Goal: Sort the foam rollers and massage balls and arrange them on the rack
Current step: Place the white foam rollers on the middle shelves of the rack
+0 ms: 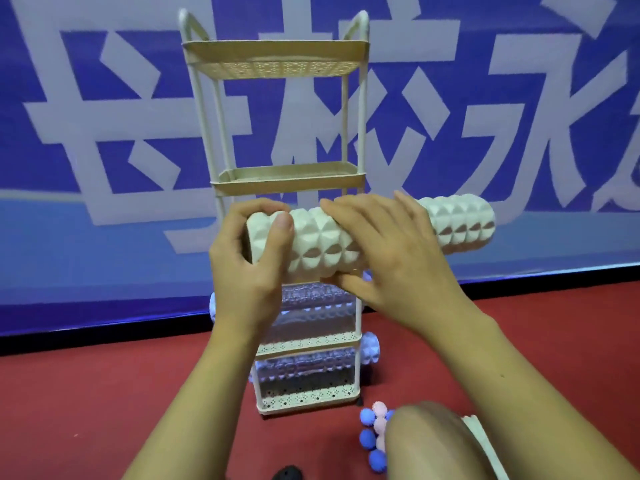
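Note:
A tall cream rack (277, 176) with several tiers stands on the red floor against a blue banner. I hold a long white knobbed foam roller (457, 225) level in front of the rack, just below its second tier. My left hand (249, 265) grips the roller's left end. My right hand (391, 258) wraps over its middle, thumb underneath. Pale lilac foam rollers (311, 306) lie on the lower two tiers, their ends sticking out at the sides. Blue and pink massage balls (372, 434) sit on the floor at the rack's right foot, partly hidden by my knee.
The top tier (275, 55) and second tier of the rack hold nothing I can see. My knee (426, 441) rises at the lower right beside a white object (479, 431). A black shape (287, 474) lies at the bottom edge. Red floor (104, 393) spreads to the left.

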